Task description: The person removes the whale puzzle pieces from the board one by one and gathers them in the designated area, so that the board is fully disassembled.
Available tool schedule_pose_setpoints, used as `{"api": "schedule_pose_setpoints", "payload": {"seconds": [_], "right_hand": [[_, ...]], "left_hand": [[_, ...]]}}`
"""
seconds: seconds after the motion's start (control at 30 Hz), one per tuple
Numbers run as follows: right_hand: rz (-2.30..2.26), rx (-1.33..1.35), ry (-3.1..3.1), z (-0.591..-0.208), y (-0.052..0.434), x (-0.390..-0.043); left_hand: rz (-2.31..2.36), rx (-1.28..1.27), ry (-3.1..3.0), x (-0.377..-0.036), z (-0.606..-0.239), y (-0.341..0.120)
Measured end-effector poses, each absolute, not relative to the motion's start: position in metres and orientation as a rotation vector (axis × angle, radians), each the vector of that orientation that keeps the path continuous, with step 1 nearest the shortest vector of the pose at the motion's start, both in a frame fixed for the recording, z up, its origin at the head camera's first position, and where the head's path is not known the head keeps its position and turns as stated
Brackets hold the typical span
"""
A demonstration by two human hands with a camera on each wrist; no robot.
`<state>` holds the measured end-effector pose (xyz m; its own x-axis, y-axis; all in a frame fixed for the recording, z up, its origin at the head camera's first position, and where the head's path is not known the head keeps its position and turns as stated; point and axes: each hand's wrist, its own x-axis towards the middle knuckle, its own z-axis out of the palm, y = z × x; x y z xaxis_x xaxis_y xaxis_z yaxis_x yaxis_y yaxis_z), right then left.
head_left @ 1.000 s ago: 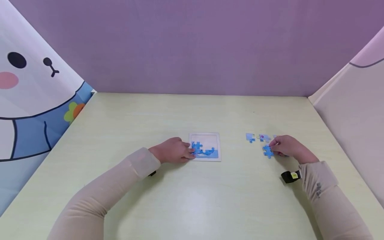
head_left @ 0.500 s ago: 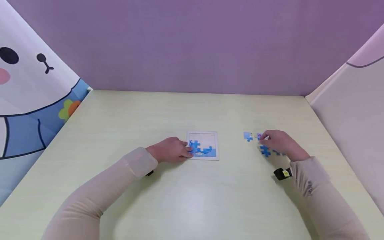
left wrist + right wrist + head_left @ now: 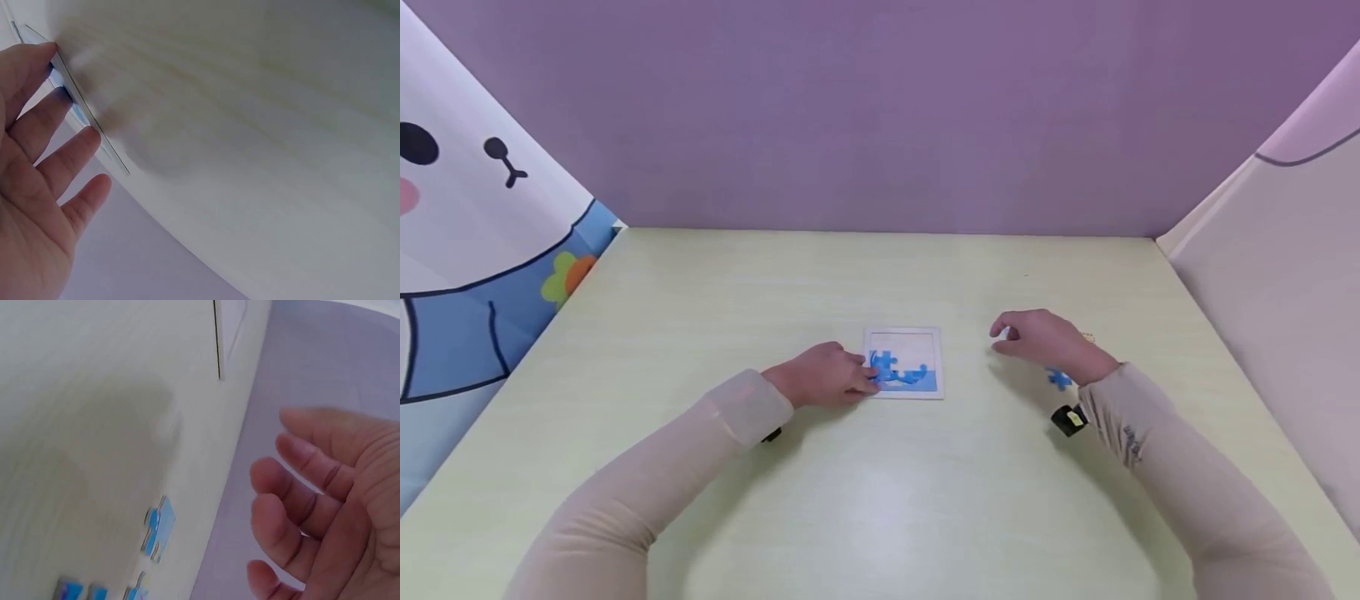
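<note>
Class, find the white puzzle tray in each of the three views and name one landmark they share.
Head: puzzle tray at the centre, left hand on its left edge.
Left wrist: only its thin edge, upper left, under the fingertips.
Right wrist: a white corner at the top.
Shared landmark: pale green table.

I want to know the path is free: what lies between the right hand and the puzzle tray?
Nothing: in the head view only bare table separates the right hand from the puzzle tray. The loose pieces lie on the hand's far side.
</note>
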<state>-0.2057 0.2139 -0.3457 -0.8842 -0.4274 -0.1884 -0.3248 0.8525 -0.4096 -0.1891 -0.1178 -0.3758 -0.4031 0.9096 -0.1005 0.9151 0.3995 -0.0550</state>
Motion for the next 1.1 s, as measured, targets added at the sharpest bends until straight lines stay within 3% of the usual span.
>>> {"api": "schedule_pose_setpoints", "payload": {"seconds": [0.3, 1.1], "right_hand": [[-0.186, -0.853, 2.812, -0.354, 0.181, -0.216], [0.193, -1.123, 2.696, -0.359, 0.1, -0.233]], "left_hand": [[-0.141, 1.688, 2.582, -0.189, -0.379, -0.117], [-0.132, 1.637, 2.585, -0.189, -0.377, -0.115]]}}
